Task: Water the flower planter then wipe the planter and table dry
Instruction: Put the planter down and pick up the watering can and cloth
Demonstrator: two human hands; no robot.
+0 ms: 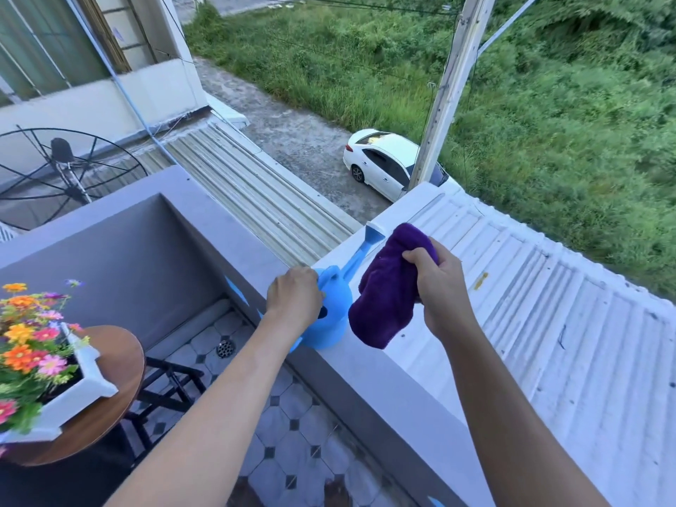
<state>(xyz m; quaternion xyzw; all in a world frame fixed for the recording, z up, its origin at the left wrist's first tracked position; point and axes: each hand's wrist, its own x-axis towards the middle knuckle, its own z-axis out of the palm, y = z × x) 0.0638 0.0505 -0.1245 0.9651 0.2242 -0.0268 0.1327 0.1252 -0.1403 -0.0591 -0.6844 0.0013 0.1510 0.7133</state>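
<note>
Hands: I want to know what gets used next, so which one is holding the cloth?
The right hand, raised past the ledge, grips the purple cloth. The left hand is on the blue watering can standing on that ledge.

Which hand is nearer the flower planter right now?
Left. The left hand is on the blue watering can on the ledge, on the planter side; the right hand, holding the purple cloth, is farther off.
</note>
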